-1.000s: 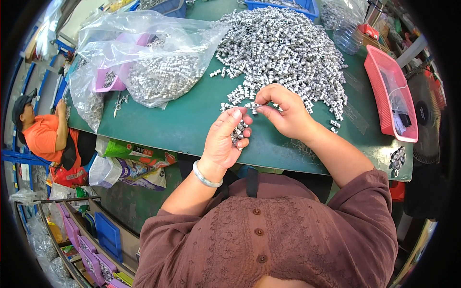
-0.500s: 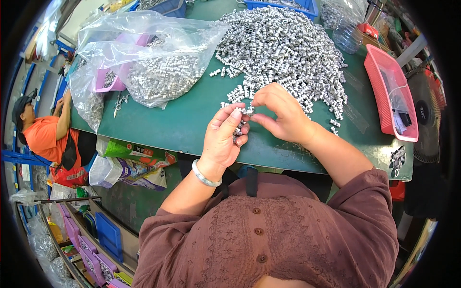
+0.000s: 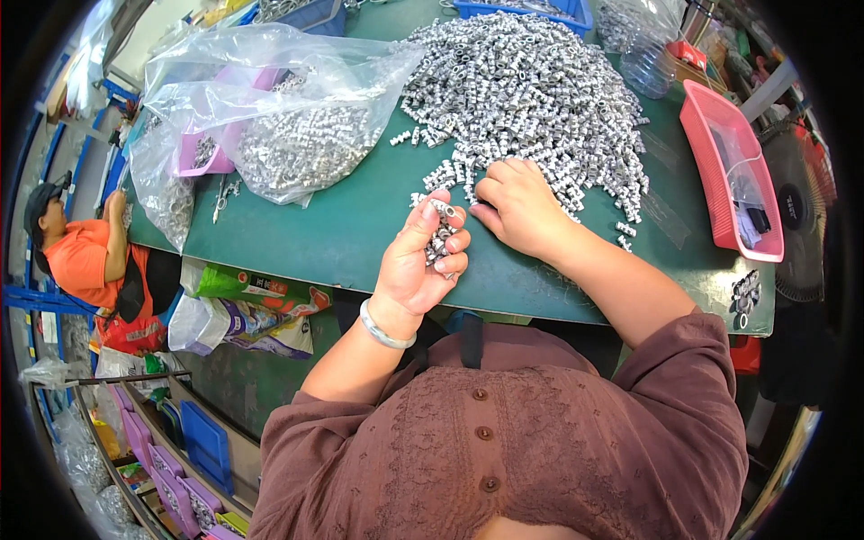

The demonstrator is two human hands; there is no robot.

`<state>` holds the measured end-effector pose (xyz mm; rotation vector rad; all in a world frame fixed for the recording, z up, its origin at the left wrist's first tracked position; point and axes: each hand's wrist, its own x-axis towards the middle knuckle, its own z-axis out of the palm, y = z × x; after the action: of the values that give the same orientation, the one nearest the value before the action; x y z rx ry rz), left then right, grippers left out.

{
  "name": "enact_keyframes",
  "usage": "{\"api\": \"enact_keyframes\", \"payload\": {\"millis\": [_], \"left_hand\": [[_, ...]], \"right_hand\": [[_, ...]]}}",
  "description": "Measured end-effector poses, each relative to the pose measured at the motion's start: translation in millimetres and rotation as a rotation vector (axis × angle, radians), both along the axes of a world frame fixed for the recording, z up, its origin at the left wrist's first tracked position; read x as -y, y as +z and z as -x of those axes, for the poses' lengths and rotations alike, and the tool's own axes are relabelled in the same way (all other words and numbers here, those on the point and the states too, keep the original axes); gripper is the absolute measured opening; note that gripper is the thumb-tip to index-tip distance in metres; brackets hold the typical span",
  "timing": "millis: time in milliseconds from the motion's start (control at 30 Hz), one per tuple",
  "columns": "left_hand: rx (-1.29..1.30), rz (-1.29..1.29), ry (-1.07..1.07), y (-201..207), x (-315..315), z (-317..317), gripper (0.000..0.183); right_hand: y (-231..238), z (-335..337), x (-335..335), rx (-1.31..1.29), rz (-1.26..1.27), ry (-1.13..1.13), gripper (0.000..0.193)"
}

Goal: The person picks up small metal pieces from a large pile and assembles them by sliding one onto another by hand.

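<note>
In my left hand [image 3: 414,256] I hold several small silvery ring-shaped metal parts [image 3: 438,241], fingers curled around them, a bangle on that wrist. My right hand [image 3: 522,205] is at the near edge of a large pile of the same metal parts [image 3: 531,99], its fingers bent down toward the pile. Its fingertips are partly hidden, so whether they grip a part I cannot make out. Both hands are over the green table [image 3: 306,238].
A clear plastic bag [image 3: 306,135] of parts lies left, near a purple bin [image 3: 205,155]. At right are a pink basket [image 3: 733,171], a fan [image 3: 796,211] and a small cluster of dark rings [image 3: 745,300]. A person in orange [image 3: 85,261] is at the far left.
My right hand has moved away from the left hand, to the pile's near edge. The left fingers have closed further around the metal parts.
</note>
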<state>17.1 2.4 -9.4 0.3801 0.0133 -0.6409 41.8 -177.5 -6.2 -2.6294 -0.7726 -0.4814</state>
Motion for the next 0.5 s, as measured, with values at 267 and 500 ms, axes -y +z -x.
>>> {"api": "enact_keyframes", "payload": {"millis": [267, 500], "left_hand": [[-0.079, 0.136, -0.047, -4, -2, 0, 0.016], [-0.111, -0.089, 0.079, 3, -1, 2, 0.019]], "right_hand": [[-1, -2, 3, 0.001, -0.131, -0.001, 0.012], [4, 1, 5, -0.141, -0.598, 0.131, 0.013]]}}
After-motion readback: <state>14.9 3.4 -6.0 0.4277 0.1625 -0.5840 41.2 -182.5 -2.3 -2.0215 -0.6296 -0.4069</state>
